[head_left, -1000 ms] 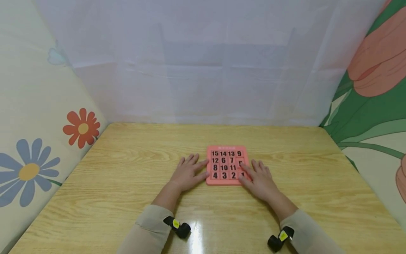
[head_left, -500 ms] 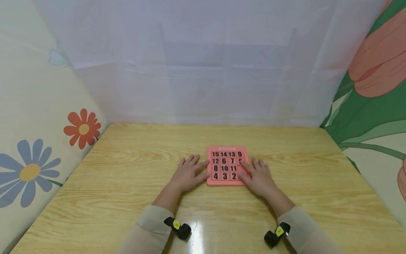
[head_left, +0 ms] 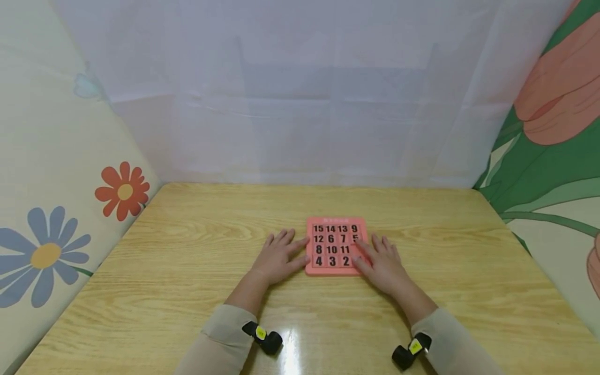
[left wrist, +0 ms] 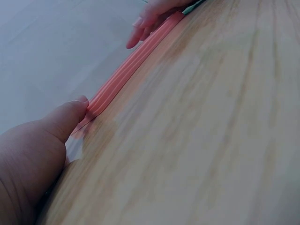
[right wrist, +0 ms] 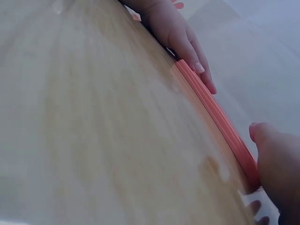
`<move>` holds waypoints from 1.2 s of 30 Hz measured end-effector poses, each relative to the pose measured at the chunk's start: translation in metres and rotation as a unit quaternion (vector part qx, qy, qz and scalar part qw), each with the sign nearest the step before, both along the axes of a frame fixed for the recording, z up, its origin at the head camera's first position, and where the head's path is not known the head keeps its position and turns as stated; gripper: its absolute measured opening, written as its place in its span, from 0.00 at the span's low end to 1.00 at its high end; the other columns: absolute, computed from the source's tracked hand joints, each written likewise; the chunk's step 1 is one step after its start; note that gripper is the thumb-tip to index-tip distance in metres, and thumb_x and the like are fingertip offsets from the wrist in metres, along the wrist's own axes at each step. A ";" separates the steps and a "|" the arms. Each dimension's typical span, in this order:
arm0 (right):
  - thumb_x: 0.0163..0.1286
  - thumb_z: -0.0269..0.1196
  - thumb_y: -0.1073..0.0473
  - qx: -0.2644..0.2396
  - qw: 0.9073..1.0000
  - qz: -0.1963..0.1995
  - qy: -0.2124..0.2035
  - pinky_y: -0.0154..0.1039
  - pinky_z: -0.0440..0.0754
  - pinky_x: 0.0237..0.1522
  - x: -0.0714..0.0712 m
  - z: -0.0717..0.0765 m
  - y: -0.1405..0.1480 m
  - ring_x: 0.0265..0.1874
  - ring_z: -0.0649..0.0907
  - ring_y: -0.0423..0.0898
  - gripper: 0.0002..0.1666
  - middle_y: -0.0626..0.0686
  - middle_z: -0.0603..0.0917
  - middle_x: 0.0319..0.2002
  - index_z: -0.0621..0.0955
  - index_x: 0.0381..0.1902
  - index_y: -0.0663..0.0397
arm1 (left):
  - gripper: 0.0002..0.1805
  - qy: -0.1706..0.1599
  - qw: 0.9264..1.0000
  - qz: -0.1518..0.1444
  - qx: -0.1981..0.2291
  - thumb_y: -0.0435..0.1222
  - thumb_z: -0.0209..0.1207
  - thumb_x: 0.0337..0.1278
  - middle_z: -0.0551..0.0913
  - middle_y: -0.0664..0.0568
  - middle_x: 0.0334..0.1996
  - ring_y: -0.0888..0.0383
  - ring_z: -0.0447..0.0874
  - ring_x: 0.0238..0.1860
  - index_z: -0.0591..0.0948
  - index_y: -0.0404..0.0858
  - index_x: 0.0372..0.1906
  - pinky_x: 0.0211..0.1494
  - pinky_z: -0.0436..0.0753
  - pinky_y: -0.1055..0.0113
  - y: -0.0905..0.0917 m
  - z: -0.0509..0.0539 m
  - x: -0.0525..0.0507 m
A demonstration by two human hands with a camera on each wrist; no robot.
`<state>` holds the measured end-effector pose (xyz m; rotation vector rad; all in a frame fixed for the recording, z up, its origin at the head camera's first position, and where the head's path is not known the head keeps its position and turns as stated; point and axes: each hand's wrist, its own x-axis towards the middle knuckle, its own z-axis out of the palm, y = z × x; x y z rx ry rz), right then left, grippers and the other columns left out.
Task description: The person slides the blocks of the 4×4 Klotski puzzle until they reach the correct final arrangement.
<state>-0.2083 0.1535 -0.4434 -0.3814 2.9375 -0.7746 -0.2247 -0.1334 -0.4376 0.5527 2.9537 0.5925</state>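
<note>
A pink sliding number puzzle [head_left: 335, 271] lies flat on the table, its tiles bearing black numbers. My left hand [head_left: 278, 255] rests at its left side, thumb and index finger touching the frame's edge, fingers fairly straight. From the right, my right hand [head_left: 384, 263] reaches over the board. Its index fingertip is on the 5 tile [head_left: 355, 237] in the right column, and its thumb covers the lower right corner, hiding that tile's number. In the left wrist view the left thumb [left wrist: 70, 117] meets the puzzle's edge. The right thumb [right wrist: 262, 133] stands raised above the board in the right wrist view.
The wooden table [head_left: 187, 219] extends around the puzzle. A white cloth [head_left: 290, 130] hangs behind it. Flower-patterned cloths stand at left and right. Each wrist wears a black camera [head_left: 269, 341] on a strap.
The 5 tile has slid slightly up, in line with the 7, under my right index finger. My right thumb now covers the 1 that showed before. The left hand stays in place.
</note>
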 end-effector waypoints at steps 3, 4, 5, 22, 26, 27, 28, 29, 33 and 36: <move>0.75 0.49 0.36 -0.003 1.000 0.006 0.002 0.65 0.40 0.76 0.008 0.000 0.002 0.77 0.45 0.67 0.36 0.65 0.49 0.78 0.64 0.75 0.44 | 0.33 -0.001 1.000 0.000 0.002 0.60 0.49 0.67 0.53 0.43 0.78 0.42 0.45 0.79 0.66 0.54 0.73 0.81 0.40 0.43 0.000 -0.001 0.000; 0.75 0.49 0.36 -0.003 1.000 0.009 0.005 0.65 0.40 0.76 0.010 0.000 0.002 0.77 0.45 0.67 0.36 0.65 0.50 0.77 0.64 0.75 0.44 | 0.33 0.001 1.000 0.000 0.001 0.60 0.49 0.67 0.53 0.43 0.78 0.42 0.45 0.79 0.66 0.54 0.73 0.81 0.40 0.43 0.000 -0.001 0.000; 0.75 0.49 0.37 -0.002 1.000 0.013 0.006 0.65 0.40 0.76 0.013 -0.001 0.003 0.77 0.45 0.67 0.36 0.65 0.50 0.77 0.64 0.75 0.44 | 0.33 0.002 1.000 -0.001 0.002 0.60 0.50 0.67 0.53 0.43 0.78 0.42 0.45 0.79 0.66 0.54 0.73 0.80 0.40 0.43 0.000 -0.001 0.000; 0.74 0.50 0.35 0.002 1.000 0.026 0.011 0.63 0.41 0.77 0.045 0.000 0.013 0.77 0.47 0.66 0.36 0.64 0.53 0.77 0.67 0.73 0.44 | 0.33 0.009 1.000 -0.005 0.002 0.60 0.49 0.67 0.54 0.42 0.77 0.41 0.46 0.79 0.67 0.54 0.73 0.80 0.42 0.42 0.000 -0.002 -0.001; 0.74 0.49 0.35 0.004 1.000 0.029 0.007 0.64 0.41 0.76 0.050 0.001 0.015 0.77 0.46 0.66 0.36 0.63 0.52 0.77 0.67 0.73 0.44 | 0.33 0.009 1.000 -0.006 0.001 0.60 0.49 0.67 0.54 0.42 0.77 0.41 0.46 0.79 0.67 0.54 0.73 0.80 0.42 0.42 0.000 -0.002 -0.002; 0.74 0.49 0.35 0.004 1.000 0.030 0.006 0.64 0.41 0.76 0.051 0.001 0.016 0.77 0.46 0.66 0.36 0.63 0.52 0.77 0.67 0.73 0.44 | 0.33 0.008 1.000 -0.005 0.001 0.60 0.49 0.67 0.54 0.42 0.77 0.41 0.46 0.79 0.67 0.54 0.73 0.80 0.42 0.42 0.000 -0.002 -0.002; 0.74 0.49 0.35 0.004 0.999 0.031 0.006 0.64 0.40 0.76 0.051 0.001 0.016 0.77 0.46 0.66 0.36 0.63 0.52 0.77 0.67 0.73 0.44 | 0.33 0.008 1.000 -0.006 0.001 0.60 0.49 0.67 0.54 0.42 0.77 0.41 0.46 0.79 0.67 0.54 0.73 0.80 0.42 0.42 0.000 -0.002 -0.002; 0.74 0.49 0.35 0.004 0.999 0.031 0.007 0.64 0.40 0.76 0.051 0.001 0.016 0.77 0.46 0.66 0.36 0.63 0.52 0.77 0.67 0.73 0.44 | 0.33 0.007 1.000 -0.005 0.000 0.60 0.49 0.67 0.54 0.42 0.77 0.41 0.46 0.79 0.67 0.54 0.73 0.80 0.42 0.42 0.001 -0.002 -0.002; 0.74 0.50 0.35 0.005 0.999 0.032 0.012 0.64 0.41 0.76 0.051 0.000 0.017 0.77 0.47 0.67 0.36 0.63 0.53 0.77 0.67 0.73 0.44 | 0.33 0.006 1.000 -0.005 0.001 0.60 0.49 0.67 0.54 0.42 0.77 0.41 0.46 0.79 0.67 0.54 0.73 0.80 0.41 0.42 0.001 -0.002 -0.002; 0.74 0.50 0.36 0.006 0.999 0.032 0.014 0.64 0.41 0.76 0.049 -0.001 0.017 0.77 0.47 0.67 0.35 0.64 0.53 0.77 0.67 0.73 0.44 | 0.33 0.005 1.000 -0.005 0.002 0.60 0.49 0.67 0.54 0.42 0.77 0.41 0.46 0.79 0.67 0.54 0.73 0.80 0.41 0.42 0.002 -0.001 -0.001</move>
